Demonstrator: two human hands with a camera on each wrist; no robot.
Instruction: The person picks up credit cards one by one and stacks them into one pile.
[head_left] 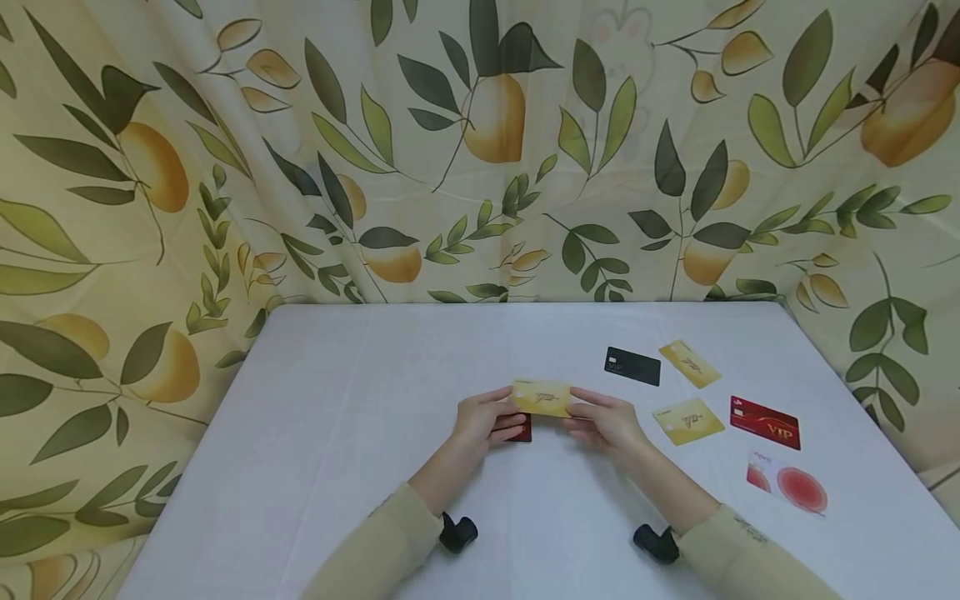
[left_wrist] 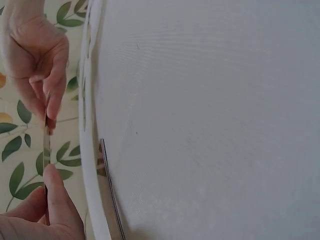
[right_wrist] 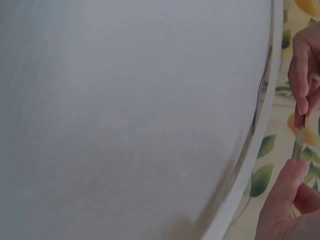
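Observation:
A gold card (head_left: 542, 398) is held up between both hands, over the middle of the white table. My left hand (head_left: 480, 419) pinches its left end, and my right hand (head_left: 609, 423) pinches its right end. Seen nearly edge-on, the gold card (left_wrist: 47, 150) spans the gap between the fingers in the left wrist view; the right wrist view shows the card (right_wrist: 298, 142) as a thin strip too. Below the gold card, a dark red card (head_left: 525, 431) shows beside the left fingers, which hide most of it.
To the right on the white table (head_left: 337, 400) lie a black card (head_left: 632, 366), two more gold cards (head_left: 690, 363) (head_left: 687, 421), a red VIP card (head_left: 765, 422) and a white card with red circles (head_left: 787, 485). A leaf-and-fruit patterned curtain (head_left: 465, 208) hangs behind the table.

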